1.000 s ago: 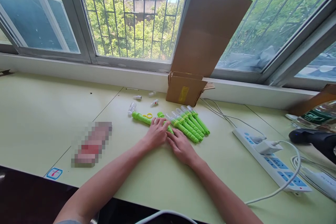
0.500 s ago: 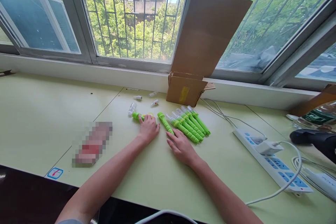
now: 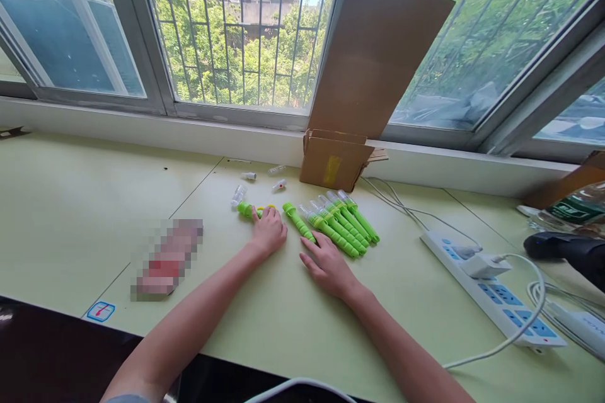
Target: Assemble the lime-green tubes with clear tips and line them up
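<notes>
My left hand (image 3: pixel 270 232) is closed over a green ribbed plastic tube (image 3: pixel 245 209), whose threaded end sticks out to the left; a bit of yellow cord (image 3: pixel 268 207) shows by the fingertips. My right hand (image 3: pixel 326 266) lies low on the table with its fingers apart, fingertips touching the lower end of another uncapped green tube (image 3: pixel 297 220). Just right of that, several green tubes with clear caps (image 3: pixel 338 227) lie side by side. Left of my left hand is a loose clear cap (image 3: pixel 239 195). Behind it are small white parts (image 3: pixel 278 186) and another clear piece (image 3: pixel 276 169).
A cardboard box (image 3: pixel 333 160) stands against the sill, with a tall cardboard sheet (image 3: pixel 378 50) behind it. On the right lie a white power strip (image 3: pixel 491 293) with cables and a plastic bottle (image 3: pixel 576 208). A blurred-out item (image 3: pixel 167 259) lies left of my left forearm.
</notes>
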The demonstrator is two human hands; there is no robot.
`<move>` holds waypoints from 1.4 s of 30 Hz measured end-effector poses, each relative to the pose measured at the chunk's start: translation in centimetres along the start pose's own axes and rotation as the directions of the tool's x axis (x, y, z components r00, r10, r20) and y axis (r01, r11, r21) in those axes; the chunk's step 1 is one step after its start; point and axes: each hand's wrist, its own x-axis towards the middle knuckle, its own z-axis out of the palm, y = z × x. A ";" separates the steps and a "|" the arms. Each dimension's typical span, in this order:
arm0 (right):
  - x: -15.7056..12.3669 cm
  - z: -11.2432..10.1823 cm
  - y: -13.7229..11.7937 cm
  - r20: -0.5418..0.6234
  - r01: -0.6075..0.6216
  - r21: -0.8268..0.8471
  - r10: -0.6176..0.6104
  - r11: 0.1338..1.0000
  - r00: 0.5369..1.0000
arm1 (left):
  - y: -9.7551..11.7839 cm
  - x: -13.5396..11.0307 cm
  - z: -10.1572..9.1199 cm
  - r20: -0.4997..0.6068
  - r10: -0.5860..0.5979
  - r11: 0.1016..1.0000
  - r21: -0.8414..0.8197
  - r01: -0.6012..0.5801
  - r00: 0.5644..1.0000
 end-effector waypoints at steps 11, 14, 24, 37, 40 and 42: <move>0.0 -0.3 -0.2 0.001 -0.029 -0.001 0.029 1.000 1.000 | 0.5 0.1 -1.0 -0.167 0.025 0.995 -0.091 -0.040 0.986; -0.1 -0.5 -0.5 -0.008 -0.052 -0.011 0.052 0.999 0.999 | 0.3 0.1 -1.1 -0.153 0.026 0.993 -0.109 -0.043 0.988; 0.0 -0.7 -1.2 -0.081 -0.038 -0.065 0.033 0.997 0.996 | 0.0 0.8 -0.3 -0.348 -0.052 0.923 -0.375 -0.088 0.936; 0.1 -1.1 -1.6 -0.154 0.026 -0.015 -0.028 1.000 0.988 | -0.5 1.4 -1.2 -0.381 -0.308 0.618 -0.777 -0.121 0.872; 0.1 -1.0 -1.5 -0.175 0.011 -0.008 -0.013 1.000 0.984 | -0.5 1.4 -1.3 -0.371 -0.330 0.606 -0.788 -0.107 0.868; 0.1 -1.1 -1.4 -0.175 0.007 -0.006 -0.008 1.000 0.985 | -0.6 1.4 -1.3 -0.355 -0.320 0.589 -0.801 -0.109 0.879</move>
